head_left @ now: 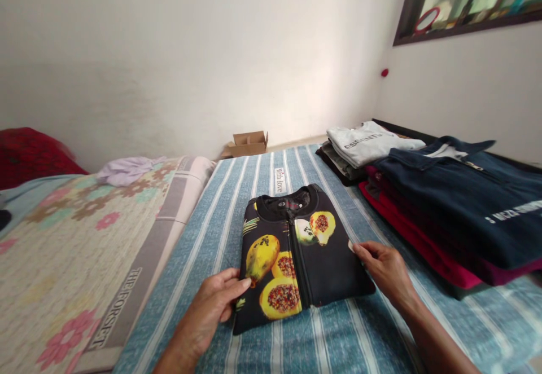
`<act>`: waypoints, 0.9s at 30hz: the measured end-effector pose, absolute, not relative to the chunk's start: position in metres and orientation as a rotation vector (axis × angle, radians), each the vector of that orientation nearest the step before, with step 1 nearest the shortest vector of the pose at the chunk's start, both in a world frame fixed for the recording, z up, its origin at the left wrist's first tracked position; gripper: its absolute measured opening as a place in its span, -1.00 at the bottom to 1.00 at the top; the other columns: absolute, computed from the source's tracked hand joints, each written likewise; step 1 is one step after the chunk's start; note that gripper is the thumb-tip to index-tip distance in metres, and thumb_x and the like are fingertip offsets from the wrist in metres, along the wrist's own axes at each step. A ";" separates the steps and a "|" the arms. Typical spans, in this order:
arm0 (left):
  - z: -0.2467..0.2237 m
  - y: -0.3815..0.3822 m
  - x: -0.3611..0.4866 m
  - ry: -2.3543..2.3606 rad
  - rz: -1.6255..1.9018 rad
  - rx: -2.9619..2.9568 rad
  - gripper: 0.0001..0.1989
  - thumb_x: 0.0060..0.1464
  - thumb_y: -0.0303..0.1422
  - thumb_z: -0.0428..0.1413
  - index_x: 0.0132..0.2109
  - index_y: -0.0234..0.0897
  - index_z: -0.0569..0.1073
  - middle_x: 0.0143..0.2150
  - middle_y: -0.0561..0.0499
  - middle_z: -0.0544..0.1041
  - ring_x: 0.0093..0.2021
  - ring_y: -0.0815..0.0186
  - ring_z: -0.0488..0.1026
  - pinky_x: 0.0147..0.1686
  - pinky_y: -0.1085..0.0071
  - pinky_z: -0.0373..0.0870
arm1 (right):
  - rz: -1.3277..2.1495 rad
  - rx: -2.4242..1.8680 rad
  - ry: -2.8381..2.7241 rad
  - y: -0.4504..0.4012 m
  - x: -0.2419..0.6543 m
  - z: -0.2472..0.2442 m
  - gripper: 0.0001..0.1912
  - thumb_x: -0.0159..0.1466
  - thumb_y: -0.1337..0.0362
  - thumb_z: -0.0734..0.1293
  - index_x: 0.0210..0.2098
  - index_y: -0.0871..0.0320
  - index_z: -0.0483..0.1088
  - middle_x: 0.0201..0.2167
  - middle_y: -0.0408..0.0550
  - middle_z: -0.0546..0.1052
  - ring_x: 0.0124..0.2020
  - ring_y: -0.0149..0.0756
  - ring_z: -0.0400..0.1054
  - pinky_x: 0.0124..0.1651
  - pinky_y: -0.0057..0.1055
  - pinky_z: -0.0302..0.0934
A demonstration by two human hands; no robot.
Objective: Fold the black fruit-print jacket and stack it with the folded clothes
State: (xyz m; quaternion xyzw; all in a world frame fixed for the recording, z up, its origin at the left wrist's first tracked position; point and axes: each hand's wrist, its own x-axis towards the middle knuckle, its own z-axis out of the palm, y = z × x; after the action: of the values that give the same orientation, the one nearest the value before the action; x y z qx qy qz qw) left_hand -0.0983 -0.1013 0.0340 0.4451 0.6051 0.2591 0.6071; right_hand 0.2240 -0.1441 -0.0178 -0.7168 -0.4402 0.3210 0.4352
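Note:
A black zip-front garment (334,267) with a yellow papaya print lies folded into a rough rectangle on the blue striped sheet (190,284), its round collar facing away from me. At its lower left edge, my left hand (212,303) pinches the fabric between thumb and fingers. My right hand (383,264) grips the right edge, thumb and fingers closed on it near mid-height. The undersides of the folds are hidden.
Folded clothes are stacked at the right, with a navy garment (466,205) on top. Behind them sits a pile under a light grey shirt (364,143). A cardboard box (249,144) stands by the wall. Floral bedding (105,238) and a lilac cloth (127,171) lie left.

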 end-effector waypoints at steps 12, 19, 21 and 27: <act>0.029 -0.101 -0.093 1.376 0.668 0.960 -0.54 -0.31 -0.15 0.33 -0.29 -0.33 0.41 -0.46 -0.02 0.53 -0.47 0.27 0.49 -0.56 0.52 0.28 | 1.336 -1.633 -0.919 -0.139 0.222 -0.006 -0.50 0.08 -0.18 0.27 -0.56 0.18 0.34 -0.81 -0.27 0.16 -0.76 -0.46 0.07 -0.68 -0.50 -0.08; 0.018 -0.099 -0.099 1.456 0.701 1.124 -0.59 -0.24 -0.07 0.27 -0.40 -0.32 0.40 -0.60 0.09 0.41 -0.69 0.47 0.23 -0.74 0.59 -0.02 | 1.406 -1.650 -0.901 -0.134 0.221 -0.004 -0.53 0.12 -0.12 0.25 -0.61 0.16 0.26 -0.79 -0.24 0.17 -0.76 -0.47 0.06 -0.69 -0.50 -0.12; 0.014 -0.096 -0.101 1.461 0.702 1.148 -0.58 -0.25 -0.05 0.27 -0.44 -0.32 0.38 -0.62 0.09 0.40 -0.69 0.46 0.24 -0.73 0.59 0.01 | 1.397 -1.630 -0.880 -0.133 0.219 -0.003 -0.55 0.12 -0.10 0.26 -0.61 0.16 0.25 -0.77 -0.24 0.17 -0.75 -0.47 0.06 -0.68 -0.50 -0.12; 0.012 -0.095 -0.100 1.453 0.716 1.090 -0.57 -0.24 -0.04 0.26 -0.38 -0.32 0.42 -0.54 -0.01 0.50 -0.67 0.43 0.28 -0.72 0.59 0.01 | 1.251 -1.675 -0.848 -0.129 0.215 -0.004 -0.60 0.11 -0.04 0.28 -0.60 0.14 0.18 -0.73 -0.25 0.17 -0.70 -0.51 0.03 -0.64 -0.51 -0.15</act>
State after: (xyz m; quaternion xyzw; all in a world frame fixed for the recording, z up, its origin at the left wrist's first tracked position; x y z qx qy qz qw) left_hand -0.0999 -0.0947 0.0125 0.4624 0.6166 0.3036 0.5602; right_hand 0.2155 -0.1290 -0.0044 -0.6710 -0.3396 0.5009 0.4285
